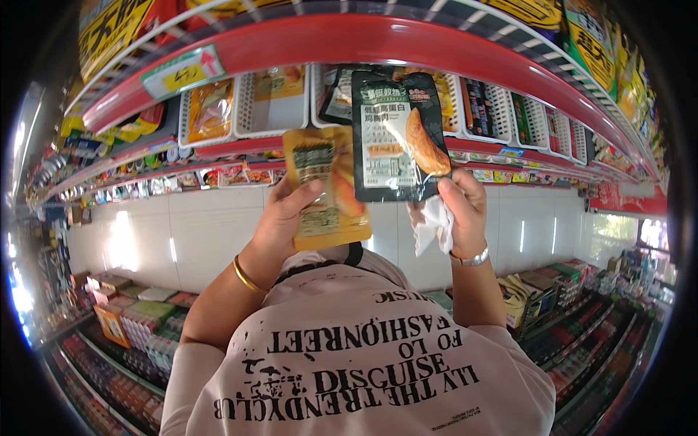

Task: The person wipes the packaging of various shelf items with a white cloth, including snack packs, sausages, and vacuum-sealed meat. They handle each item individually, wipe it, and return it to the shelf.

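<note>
My left hand (281, 218) holds a yellow plastic food pouch (327, 218) upright, thumb across its front. In my right hand (463, 210) are a black vacuum food pouch (381, 141), pinched at its lower right corner, and a crumpled white tissue or cloth (433, 223) hanging under it. The black pouch shows a piece of cooked meat and bears writing; it overlaps the yellow pouch's upper right edge. Just beyond both pouches are white plastic baskets on a shelf. One basket (272, 120) holds a yellow pouch at its back, and the one behind the black pouch holds dark pouches (338, 98).
A red shelf edge (327, 41) with a price tag (182, 71) runs above the baskets. More baskets (485, 117) with packets stand to the right. Lower shelves hold small packages. Stacked boxes (147, 310) and racks of goods lie at both sides behind me, beyond the tiled floor (218, 218).
</note>
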`<state>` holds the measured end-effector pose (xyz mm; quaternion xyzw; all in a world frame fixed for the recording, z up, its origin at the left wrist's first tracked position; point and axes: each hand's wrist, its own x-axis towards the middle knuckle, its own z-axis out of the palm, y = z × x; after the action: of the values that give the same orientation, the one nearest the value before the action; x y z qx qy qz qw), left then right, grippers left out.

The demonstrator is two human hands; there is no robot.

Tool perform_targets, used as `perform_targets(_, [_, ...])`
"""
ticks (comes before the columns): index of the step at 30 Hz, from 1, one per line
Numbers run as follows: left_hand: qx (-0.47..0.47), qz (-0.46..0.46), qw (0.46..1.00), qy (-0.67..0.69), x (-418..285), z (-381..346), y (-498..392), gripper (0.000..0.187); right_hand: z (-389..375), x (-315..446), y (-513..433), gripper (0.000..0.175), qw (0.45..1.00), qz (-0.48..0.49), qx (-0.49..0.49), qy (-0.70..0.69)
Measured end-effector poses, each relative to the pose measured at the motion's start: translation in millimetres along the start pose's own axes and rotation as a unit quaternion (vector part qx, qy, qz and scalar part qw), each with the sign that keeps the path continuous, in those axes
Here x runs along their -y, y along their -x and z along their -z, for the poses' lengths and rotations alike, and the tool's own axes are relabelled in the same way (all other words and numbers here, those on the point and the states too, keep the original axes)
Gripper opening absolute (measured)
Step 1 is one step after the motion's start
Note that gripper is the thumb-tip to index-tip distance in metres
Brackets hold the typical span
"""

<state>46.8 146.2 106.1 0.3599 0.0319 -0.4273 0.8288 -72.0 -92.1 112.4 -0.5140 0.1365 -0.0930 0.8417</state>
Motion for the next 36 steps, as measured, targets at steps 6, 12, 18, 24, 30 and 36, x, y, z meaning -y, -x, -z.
perform_targets(6, [0.053, -0.061, 0.995, -0.058, -13.1, -16.5, 16.2, 0.047, -20.7, 1.4, 13.4, 0.011, 0.995, 0.067, 0.067, 0.035])
perform_targets(12, [0.094, -0.096, 0.990, -0.052, -19.7, -28.1, 30.7, 0.050, -34.3, 12.8, 17.8, 0.010, 0.976, 0.156, 0.122, 0.089])
perform_targets(18, [0.080, -0.104, 0.989, -0.068, -22.8, -26.2, 37.8, 0.050, -38.1, 10.9, 21.3, 0.013, 0.984, 0.119, 0.099, 0.091])
perform_targets(24, [0.061, -0.112, 0.988, -0.090, -23.2, -25.5, 42.7, 0.048, -39.8, 10.6, 23.1, 0.013, 0.982, 0.112, 0.093, 0.124])
perform_targets(30, [0.084, -0.116, 0.988, -0.059, -21.7, -21.8, 41.0, 0.047, -38.0, 8.5, 23.5, 0.011, 0.984, 0.090, 0.088, 0.123])
perform_targets(36, [0.088, -0.100, 0.991, -0.029, -21.5, -18.9, 40.8, 0.047, -42.5, 7.7, 23.3, 0.015, 0.988, 0.081, 0.073, 0.108])
